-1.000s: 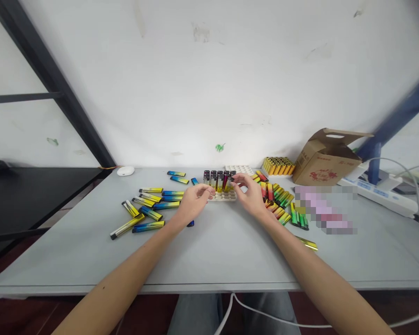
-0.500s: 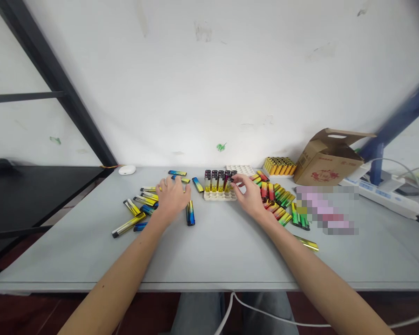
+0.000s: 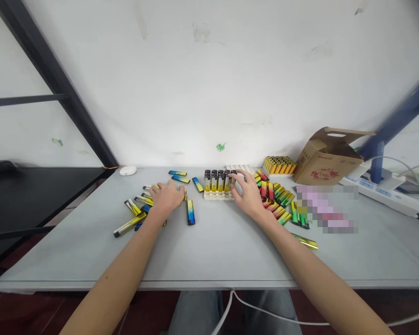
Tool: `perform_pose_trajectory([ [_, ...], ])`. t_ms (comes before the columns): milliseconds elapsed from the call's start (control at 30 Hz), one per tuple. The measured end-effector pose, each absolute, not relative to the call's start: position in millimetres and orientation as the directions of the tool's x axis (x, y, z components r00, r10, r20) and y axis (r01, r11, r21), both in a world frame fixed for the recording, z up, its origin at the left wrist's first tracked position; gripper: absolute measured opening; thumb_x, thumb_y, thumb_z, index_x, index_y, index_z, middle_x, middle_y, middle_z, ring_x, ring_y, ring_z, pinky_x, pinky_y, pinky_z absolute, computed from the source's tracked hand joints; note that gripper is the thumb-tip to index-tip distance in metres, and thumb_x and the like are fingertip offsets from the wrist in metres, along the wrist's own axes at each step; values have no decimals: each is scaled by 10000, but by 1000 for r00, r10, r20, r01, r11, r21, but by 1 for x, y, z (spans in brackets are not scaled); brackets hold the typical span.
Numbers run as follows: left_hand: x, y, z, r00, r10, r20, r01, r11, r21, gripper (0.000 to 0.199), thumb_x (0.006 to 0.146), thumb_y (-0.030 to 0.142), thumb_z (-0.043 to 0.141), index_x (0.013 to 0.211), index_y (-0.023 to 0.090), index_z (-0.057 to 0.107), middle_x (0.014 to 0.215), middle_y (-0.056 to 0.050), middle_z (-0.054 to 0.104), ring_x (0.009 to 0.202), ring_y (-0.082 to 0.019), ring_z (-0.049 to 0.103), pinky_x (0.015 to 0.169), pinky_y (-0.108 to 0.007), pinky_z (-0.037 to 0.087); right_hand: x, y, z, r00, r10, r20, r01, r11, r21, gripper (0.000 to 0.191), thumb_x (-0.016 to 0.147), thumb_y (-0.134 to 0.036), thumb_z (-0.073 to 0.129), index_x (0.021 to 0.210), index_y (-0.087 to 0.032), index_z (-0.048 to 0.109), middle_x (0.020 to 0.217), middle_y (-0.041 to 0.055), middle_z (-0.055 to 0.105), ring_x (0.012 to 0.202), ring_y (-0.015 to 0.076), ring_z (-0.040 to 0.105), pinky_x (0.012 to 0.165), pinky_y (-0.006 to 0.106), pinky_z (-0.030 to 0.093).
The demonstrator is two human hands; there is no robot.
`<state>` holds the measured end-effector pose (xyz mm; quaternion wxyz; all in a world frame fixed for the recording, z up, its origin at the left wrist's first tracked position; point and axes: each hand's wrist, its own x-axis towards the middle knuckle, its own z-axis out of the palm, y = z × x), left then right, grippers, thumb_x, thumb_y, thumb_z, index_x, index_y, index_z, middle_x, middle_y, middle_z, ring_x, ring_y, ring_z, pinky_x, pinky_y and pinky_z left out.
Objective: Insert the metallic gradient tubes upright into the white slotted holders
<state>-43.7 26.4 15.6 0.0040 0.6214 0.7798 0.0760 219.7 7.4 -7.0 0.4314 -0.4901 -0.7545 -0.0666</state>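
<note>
A white holed tray (image 3: 218,197) holds several upright lighters (image 3: 214,180) with dark tops and yellow lower ends. My right hand (image 3: 248,196) is at the tray's right end, its fingers apart around the endmost lighters; the fingertips touch or nearly touch their tops. Farther left, my left hand (image 3: 165,201) is over a loose pile of yellow and silver lighters (image 3: 132,207), fingers spread and slightly bent. The hand hides part of that pile. A blue and yellow lighter (image 3: 190,213) lies just right of it, and another blue lighter (image 3: 197,184) lies near the tray.
Red, yellow and green lighters (image 3: 279,197) lie to the right of my right hand. Behind stand another white tray (image 3: 239,168), a packed block of yellow lighters (image 3: 280,165) and an open cardboard box (image 3: 321,167). A power strip (image 3: 384,193) is at far right, a white case (image 3: 128,170) at back left.
My left hand has moved a little left and down, over the pile. My right hand's fingers have opened from a pinch at the tray's right end.
</note>
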Motion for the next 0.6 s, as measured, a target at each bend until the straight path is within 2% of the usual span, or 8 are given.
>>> perform_pose_trajectory([
  [67,-44,27,15,-136,983,121,976,112,186,529,927,452,304,1236,92,538,1204,-250,598,1222,-410,486,978,-504,369,220,8,-7,-145,681,718,792,515,-329,348,886,-220,477,1208,-235,611,1298,125,529,1221,287,488,1041,492,408],
  [133,-47,29,14,-90,980,176,966,43,253,485,936,372,300,1286,101,499,1244,-214,583,1206,-354,508,963,-442,405,220,8,-7,-130,682,719,791,509,-340,346,878,-210,478,1195,-232,615,1282,124,537,1204,285,498,1035,483,413],
  [200,-51,33,12,-113,963,244,957,40,289,489,931,347,316,1333,109,461,1327,-198,525,1238,-341,482,973,-422,407,220,8,-7,-112,687,718,789,501,-355,344,867,-202,484,1182,-227,619,1268,124,542,1191,283,503,1032,474,417],
  [267,-57,37,10,-161,948,274,954,79,288,530,916,392,361,1358,110,441,1369,-201,485,1282,-360,436,998,-437,389,220,8,-7,-104,692,714,784,499,-369,346,858,-200,490,1179,-230,618,1266,122,541,1190,285,504,1033,475,415],
  [367,-64,43,7,-202,956,211,953,142,267,602,879,492,423,1334,99,454,1348,-223,502,1294,-375,422,1021,-463,364,221,7,-6,-108,694,711,776,506,-376,349,857,-205,490,1183,-235,612,1269,125,537,1197,287,507,1047,495,397],
  [500,-68,49,6,-232,966,110,941,195,276,625,845,545,468,1295,113,468,1265,-218,564,1252,-362,482,1024,-474,359,221,7,-6,-117,697,708,771,513,-377,338,868,-214,484,1183,-224,606,1261,130,539,1204,280,508,1043,480,405],
  [600,-68,49,7,-238,961,144,928,181,324,637,839,517,511,1337,127,431,1282,-210,548,1265,-357,480,1046,-482,351,220,6,-5,-122,697,706,766,519,-380,329,876,-232,483,1183,-219,603,1257,128,543,1204,278,509,1039,466,417],
])
